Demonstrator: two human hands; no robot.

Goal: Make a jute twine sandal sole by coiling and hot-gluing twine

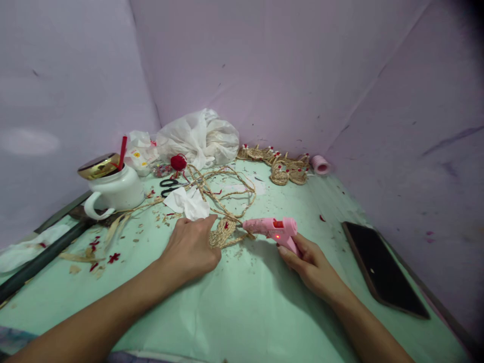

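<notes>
A pink hot glue gun (264, 228) with a small red light glowing is gripped in my right hand (308, 259). Its nozzle points left and reaches the edge of a coiled piece of braided straw (223, 233), which has a small red mark on it. My left hand (194, 247) is closed on the left side of that coil; the fingertips are partly hidden. From the coil a long straw braid (251, 194) loops away across the table. A crumpled white tissue (187, 202) lies just beyond my left hand.
Black-handled scissors (169, 187), a red yarn ball (178, 162) and a white plastic bag (204, 136) are behind. A white mug (121, 189) stands left. Finished-looking straw pieces (289, 171) and a pink spool (320, 165) sit by the wall. A phone (385, 269) lies right.
</notes>
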